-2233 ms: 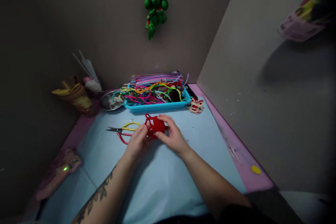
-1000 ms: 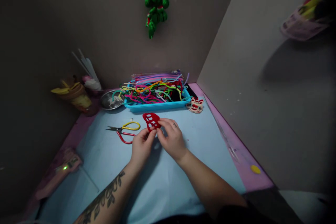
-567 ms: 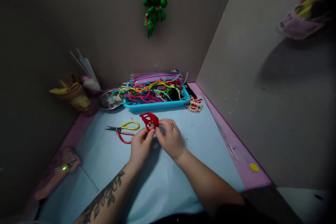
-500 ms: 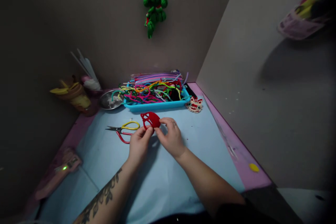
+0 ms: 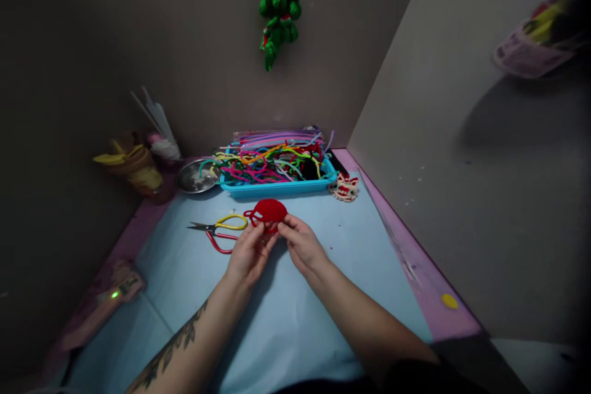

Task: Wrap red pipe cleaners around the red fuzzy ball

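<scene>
Between my two hands, just above the blue sheet, is a red fuzzy piece (image 5: 269,210) that looks bent from pipe cleaner. Its right part is a filled oval, and open loops stick out at its left. My left hand (image 5: 249,252) pinches its lower left edge between thumb and fingers. At the lower right edge, my right hand (image 5: 305,246) grips it with thumb and fingertips. Scissors (image 5: 213,229) with one yellow and one red handle lie left of my left hand, blades pointing left.
Behind my hands stands a blue tray (image 5: 281,188) heaped with coloured pipe cleaners. A metal bowl (image 5: 187,180) sits left of it, a cream-and-red face-shaped piece (image 5: 344,188) right. A glue gun (image 5: 111,301) with a green light lies at left. Green decorations (image 5: 279,6) hang on the back wall.
The red piece has turned in my hands, so its filled oval shows more and its loops less. My right fingers have shifted down to its lower edge. The view has shifted slightly.
</scene>
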`<state>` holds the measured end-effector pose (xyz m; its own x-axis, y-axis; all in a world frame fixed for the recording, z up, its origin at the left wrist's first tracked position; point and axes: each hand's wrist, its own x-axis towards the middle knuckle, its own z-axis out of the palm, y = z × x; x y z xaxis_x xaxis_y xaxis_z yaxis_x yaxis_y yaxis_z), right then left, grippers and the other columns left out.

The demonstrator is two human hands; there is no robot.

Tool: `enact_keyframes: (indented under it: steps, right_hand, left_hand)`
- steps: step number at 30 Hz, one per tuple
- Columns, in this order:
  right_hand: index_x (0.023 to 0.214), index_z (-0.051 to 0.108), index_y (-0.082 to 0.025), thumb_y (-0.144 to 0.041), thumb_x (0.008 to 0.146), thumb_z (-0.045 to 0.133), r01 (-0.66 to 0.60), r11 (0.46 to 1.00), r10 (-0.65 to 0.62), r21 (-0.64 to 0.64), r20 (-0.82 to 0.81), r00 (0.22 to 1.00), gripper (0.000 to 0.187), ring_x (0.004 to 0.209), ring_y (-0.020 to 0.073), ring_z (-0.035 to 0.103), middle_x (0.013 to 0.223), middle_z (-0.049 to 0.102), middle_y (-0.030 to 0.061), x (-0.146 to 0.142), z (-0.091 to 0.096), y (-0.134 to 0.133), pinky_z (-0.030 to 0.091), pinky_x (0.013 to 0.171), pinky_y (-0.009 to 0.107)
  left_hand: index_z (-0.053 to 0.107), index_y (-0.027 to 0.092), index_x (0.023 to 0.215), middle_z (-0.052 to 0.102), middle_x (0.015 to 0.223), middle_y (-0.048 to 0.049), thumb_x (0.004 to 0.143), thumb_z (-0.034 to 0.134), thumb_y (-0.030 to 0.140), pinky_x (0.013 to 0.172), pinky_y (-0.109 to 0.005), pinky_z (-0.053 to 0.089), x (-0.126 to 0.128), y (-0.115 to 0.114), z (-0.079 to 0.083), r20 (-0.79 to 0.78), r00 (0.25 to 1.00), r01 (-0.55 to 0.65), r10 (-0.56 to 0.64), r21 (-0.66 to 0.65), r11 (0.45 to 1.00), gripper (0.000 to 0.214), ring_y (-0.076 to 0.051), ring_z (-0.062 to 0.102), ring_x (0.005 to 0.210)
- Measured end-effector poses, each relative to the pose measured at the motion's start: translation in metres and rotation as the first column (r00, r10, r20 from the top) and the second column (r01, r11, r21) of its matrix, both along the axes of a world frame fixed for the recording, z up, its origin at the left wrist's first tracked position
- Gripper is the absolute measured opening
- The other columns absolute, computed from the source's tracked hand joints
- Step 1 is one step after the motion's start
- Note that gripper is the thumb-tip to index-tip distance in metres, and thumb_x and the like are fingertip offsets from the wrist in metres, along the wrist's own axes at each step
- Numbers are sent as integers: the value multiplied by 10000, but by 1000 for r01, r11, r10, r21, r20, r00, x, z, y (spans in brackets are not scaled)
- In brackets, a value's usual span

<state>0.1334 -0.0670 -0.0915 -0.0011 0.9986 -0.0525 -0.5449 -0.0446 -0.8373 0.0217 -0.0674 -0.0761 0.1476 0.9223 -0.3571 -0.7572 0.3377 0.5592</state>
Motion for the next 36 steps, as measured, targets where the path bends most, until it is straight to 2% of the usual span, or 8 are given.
enact_keyframes:
  steps: [3,6,11,16,24,29,32,36]
  right_hand:
    - [828,712,-200,-338,607,800,-17,995,2,-97,-153,988,276,815,185,656,796,741,15,-2,0,1,441,939,362]
    - [830,711,-195,-322,590,804,29,993,-50,-114,-186,981,287,821,193,662,804,752,19,-2,-2,3,449,922,360]
    - [834,712,-202,-285,598,779,91,993,-102,-82,-153,983,259,895,208,658,874,758,25,-1,-3,3,430,958,372]
    - [857,713,-191,-265,605,778,62,995,-72,-82,-128,989,271,883,200,652,869,756,28,-5,-3,0,416,968,372]
    - [823,708,-200,-337,632,793,37,994,-58,-100,-220,974,250,833,177,650,816,743,14,-6,-6,2,444,924,335]
    - [878,707,-195,-354,627,796,38,995,-58,-93,-226,972,310,863,207,662,863,753,35,-7,-2,1,438,962,381]
    - [866,694,-194,-369,646,782,68,995,-82,-77,-192,978,294,913,222,654,907,749,50,-7,1,0,422,992,411]
    - [761,666,-205,-389,662,764,173,984,-175,-34,-92,980,231,1064,224,597,1097,697,57,-4,1,0,369,1057,423]
  left_hand:
    - [676,137,811,737,820,-40,732,699,94,770,-253,568,3,-4,-2,-36,996,77,-77,8,997,93,-134,692,783]
    - [676,140,849,734,850,-32,695,747,113,735,-234,554,3,-6,-3,-62,993,104,-101,41,994,172,-117,676,753]
    - [652,172,893,720,883,-10,698,773,177,741,-219,527,0,-3,-5,-3,999,54,-55,125,991,229,-101,660,772]
    - [646,165,930,726,917,-31,627,813,135,819,-235,518,2,-1,-9,-51,999,19,-10,169,985,348,-120,670,842]
    - [656,169,870,703,755,10,597,835,143,646,-168,534,0,-2,-8,-60,998,-15,20,83,996,328,-76,647,658]
    - [653,170,839,704,753,5,590,836,139,649,-174,532,4,-5,-7,-81,997,13,-8,66,998,311,-86,652,671]
    - [639,167,923,715,858,-20,589,838,150,732,-204,528,7,-7,-6,-106,994,25,-13,107,994,389,-107,665,765]
    - [567,226,962,666,931,20,593,833,150,766,-224,492,7,-8,-10,-207,973,-73,103,145,987,461,-102,634,822]
